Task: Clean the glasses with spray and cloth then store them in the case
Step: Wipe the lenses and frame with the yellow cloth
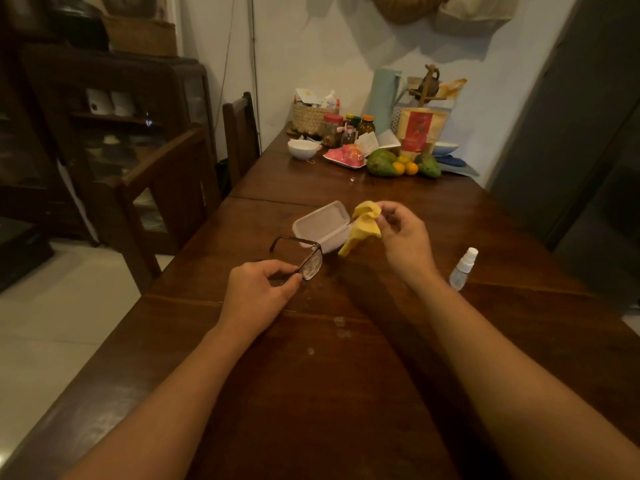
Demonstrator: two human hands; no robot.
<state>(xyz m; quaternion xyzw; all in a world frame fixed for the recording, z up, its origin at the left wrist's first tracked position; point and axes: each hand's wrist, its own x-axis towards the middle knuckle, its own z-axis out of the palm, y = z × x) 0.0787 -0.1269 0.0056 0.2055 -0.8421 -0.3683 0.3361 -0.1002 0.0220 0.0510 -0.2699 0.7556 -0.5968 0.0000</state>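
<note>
My left hand (265,285) grips dark-framed glasses (304,259) by the frame, just above the wooden table (311,375). One lens shows wet droplets and faces right. My right hand (403,237) pinches a crumpled yellow cloth (362,226) that hangs down beside the glasses without touching them. Behind both lies the white glasses case (320,223), open, with its lid tipped back. A small clear spray bottle (462,268) with a white cap stands upright to the right of my right wrist.
The far end of the table holds a white bowl (302,148), jars, a woven basket (308,116), a pink tray, fruit (401,164) and a thermos. Wooden chairs (166,188) stand along the left edge. A few droplets spot the tabletop near me.
</note>
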